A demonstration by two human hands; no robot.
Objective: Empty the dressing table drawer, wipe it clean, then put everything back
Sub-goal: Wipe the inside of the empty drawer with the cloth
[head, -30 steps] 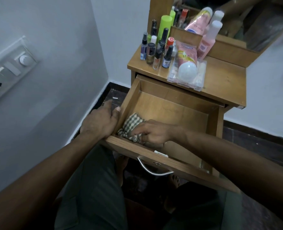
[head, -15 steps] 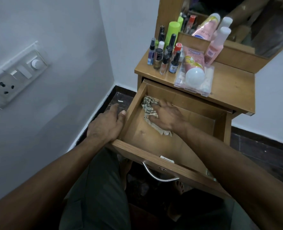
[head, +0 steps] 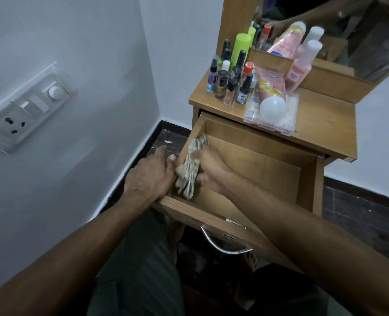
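Note:
The wooden drawer (head: 264,165) of the dressing table is pulled out, and its floor is bare apart from a checked cloth (head: 190,165). My right hand (head: 211,172) presses that cloth against the inside of the drawer's left wall. My left hand (head: 150,176) grips the outside of the same wall near the front corner. On the tabletop (head: 325,124) stand several nail polish bottles (head: 230,80), a green can (head: 241,47), a pink bottle (head: 300,67), and a pink tube (head: 272,92) lying on a clear plastic box (head: 287,119).
A mirror (head: 348,30) rises behind the tabletop. A white wall with a switch and socket panel (head: 27,108) is close on the left. The drawer's metal handle (head: 223,246) hangs above my knees. Dark floor tiles (head: 166,140) run along the wall.
My right hand has swept the cloth from the drawer's front left corner toward the back, then onto the left wall. My left hand stays on the drawer's side. The camera has moved closer.

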